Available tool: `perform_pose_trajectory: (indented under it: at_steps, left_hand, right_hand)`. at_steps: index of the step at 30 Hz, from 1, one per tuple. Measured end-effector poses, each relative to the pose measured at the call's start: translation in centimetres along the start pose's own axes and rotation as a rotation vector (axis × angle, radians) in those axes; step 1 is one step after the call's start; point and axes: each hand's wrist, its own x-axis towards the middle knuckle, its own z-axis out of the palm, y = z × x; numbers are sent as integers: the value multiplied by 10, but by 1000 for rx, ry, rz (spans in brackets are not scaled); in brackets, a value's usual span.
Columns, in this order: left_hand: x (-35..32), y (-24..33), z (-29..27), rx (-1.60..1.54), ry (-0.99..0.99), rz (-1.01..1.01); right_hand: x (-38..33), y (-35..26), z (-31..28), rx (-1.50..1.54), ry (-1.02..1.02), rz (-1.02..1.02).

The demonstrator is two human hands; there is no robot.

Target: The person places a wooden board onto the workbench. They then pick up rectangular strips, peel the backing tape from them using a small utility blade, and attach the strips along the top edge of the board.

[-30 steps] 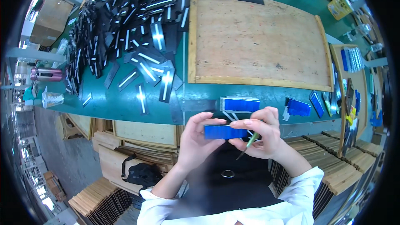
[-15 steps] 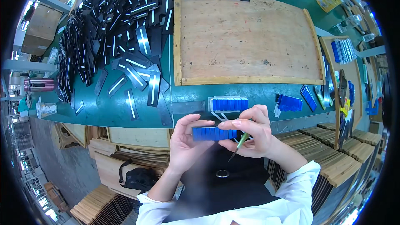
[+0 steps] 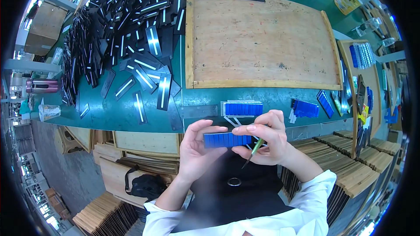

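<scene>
Landmark: wooden board (image 3: 264,39) with raised edges, lying on green table (image 3: 107,121). Both hands up off the near side of the board, between it and the person's body, elbows bent, forearms angled inward.

Left hand (image 3: 192,148), nearer the board's left corner: palm turned inward, wrist bent up, fingers curled along the top edge, thumb underneath. Gripping the left end of a blue segmented strip (image 3: 226,140), which lies about level, toward the person from the board's near edge.

Right hand (image 3: 272,137), below the board's near edge and right of the left hand: fingers bent, pinching the strip's right end from above and below. Same hand carries a thin green-handled tool (image 3: 258,145), slanted, dark tip down-left toward the apron (image 3: 238,199); exact finger hold on it is hard to make out, partly covered.

Blue stack (image 3: 243,109) on the table between the board's near edge and the hands. More blue pieces (image 3: 305,108) just off the board's near right part. Big heap of black strips (image 3: 127,30) with white lines left of the board.
</scene>
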Motion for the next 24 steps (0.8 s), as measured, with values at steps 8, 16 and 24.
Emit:
perform_pose_trajectory:
  at_steps: [8,16,24]
  left_hand:
    - [-7,10,5,174,-108,118]
    - [-8,18,4,217,-131,179]
    - [-1,26,7,49,53,90]
  right_hand:
    - [29,-10,-2,-35,-42,189]
    - [26,-7,-28,130,-194,478]
    - [19,-7,-30,464,-147,619]
